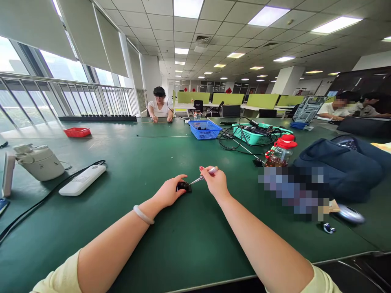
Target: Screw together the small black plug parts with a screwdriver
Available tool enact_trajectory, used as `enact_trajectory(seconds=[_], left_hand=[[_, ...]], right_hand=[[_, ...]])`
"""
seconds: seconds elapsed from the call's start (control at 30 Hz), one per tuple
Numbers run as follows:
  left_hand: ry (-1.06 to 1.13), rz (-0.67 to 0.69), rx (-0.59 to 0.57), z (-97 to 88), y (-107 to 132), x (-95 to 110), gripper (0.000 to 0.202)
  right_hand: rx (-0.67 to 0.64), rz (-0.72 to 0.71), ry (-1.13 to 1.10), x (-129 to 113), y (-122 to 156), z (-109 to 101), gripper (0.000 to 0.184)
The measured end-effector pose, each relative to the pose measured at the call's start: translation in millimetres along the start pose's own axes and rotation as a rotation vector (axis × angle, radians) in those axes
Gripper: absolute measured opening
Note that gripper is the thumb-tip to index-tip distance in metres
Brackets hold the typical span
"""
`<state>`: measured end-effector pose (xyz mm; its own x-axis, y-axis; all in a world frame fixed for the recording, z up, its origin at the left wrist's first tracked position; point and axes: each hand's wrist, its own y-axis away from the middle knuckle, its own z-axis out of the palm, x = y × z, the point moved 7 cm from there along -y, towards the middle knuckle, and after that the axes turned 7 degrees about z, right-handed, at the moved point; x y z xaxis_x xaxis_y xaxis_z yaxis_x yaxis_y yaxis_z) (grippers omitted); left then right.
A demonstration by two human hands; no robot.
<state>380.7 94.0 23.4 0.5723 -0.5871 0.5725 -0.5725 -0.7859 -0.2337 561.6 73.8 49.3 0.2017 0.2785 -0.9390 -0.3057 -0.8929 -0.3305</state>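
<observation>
My left hand [171,190] grips a small black part [184,186] on the green table, its thumb and fingers closed around the part's left side. What exactly the part is, I cannot make out. In my right hand [216,182] is a slim screwdriver [201,177], pinched near its handle. The screwdriver slants down to the left, and its thin shaft reaches the right side of the black part. Whether the tip sits in a screw is too small to tell.
To the left lie a white power bank [82,180] with a black cord and a white bottle [41,162]. Ahead stand a blue basket [204,132] and a teal basket [253,138] with cables. A red-lidded jar [281,151] and a dark bag [339,171] are at right. Other people sit farther off.
</observation>
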Motion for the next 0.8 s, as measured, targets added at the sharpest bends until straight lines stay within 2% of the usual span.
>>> enact_trajectory(seconds=[0.1, 0.33, 0.47, 0.63, 0.8], left_hand=[[-0.013, -0.009, 0.016, -0.6, 0.2, -1.3, 0.052], [-0.056, -0.012, 0.029, -1.0, 0.2, -4.9, 0.046], [-0.062, -0.006, 0.024, -1.4, 0.5, -3.9, 0.045], [-0.037, -0.005, 0.007, -1.9, 0.8, -1.4, 0.046], [-0.030, -0.026, -0.004, -3.4, 1.5, 0.5, 0.046]], right_hand=[[-0.048, -0.093, 0.066, -11.7, 6.7, 5.9, 0.044], [-0.149, -0.166, 0.177, -26.9, 16.2, 13.4, 0.043], [-0.124, -0.167, 0.166, -27.4, 15.8, 10.7, 0.048], [-0.041, -0.063, 0.122, -11.8, 7.9, 4.5, 0.054], [-0.034, 0.093, 0.020, 9.1, 1.5, 3.8, 0.054]])
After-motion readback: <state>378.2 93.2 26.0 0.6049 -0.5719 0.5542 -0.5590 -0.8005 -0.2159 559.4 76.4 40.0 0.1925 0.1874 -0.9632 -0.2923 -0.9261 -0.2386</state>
